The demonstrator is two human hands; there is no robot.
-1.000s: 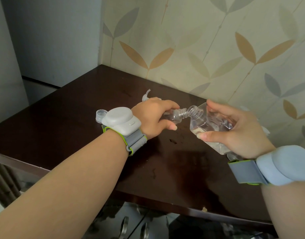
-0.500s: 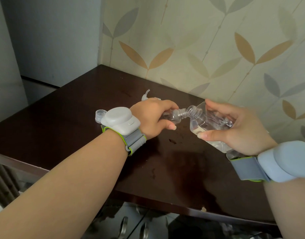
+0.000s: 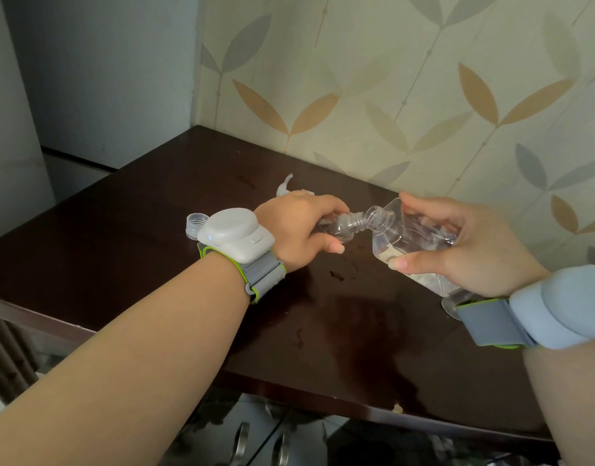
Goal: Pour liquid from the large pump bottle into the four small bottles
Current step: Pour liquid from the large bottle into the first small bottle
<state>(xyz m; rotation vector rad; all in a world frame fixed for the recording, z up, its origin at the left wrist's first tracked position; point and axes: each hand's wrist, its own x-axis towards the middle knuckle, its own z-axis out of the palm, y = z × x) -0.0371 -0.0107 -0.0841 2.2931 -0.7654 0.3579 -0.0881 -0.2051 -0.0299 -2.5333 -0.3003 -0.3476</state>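
The left hand [image 3: 299,227] is wrapped around a small bottle [image 3: 340,227], fingers curled over its body so that only the shoulder and threaded neck show past the thumb. The right hand [image 3: 464,250] grips the large bottle [image 3: 407,240] from above and the side, thumb under its lower face, fingers along the top edge. Both are held in the air between the two hands, above the desk [image 3: 155,237].

What matters is the meeting of the two mouths. The small bottle's long axis runs toward the right hand and a little upward; the large bottle lies tilted with its open neck pointing toward the left hand and slightly down, its base back by the right wrist. The two necks are touching or just apart, roughly mouth to mouth. Clear liquid sits low in the large bottle; I cannot tell whether any is flowing.

Beyond the left wrist a loose clear cap [image 3: 196,224] stands on the desk, and a white pump head [image 3: 286,188] lies behind the left hand. Dark wet spots [image 3: 336,275] mark the desk beneath the necks, so further tilting likely risks spillage.
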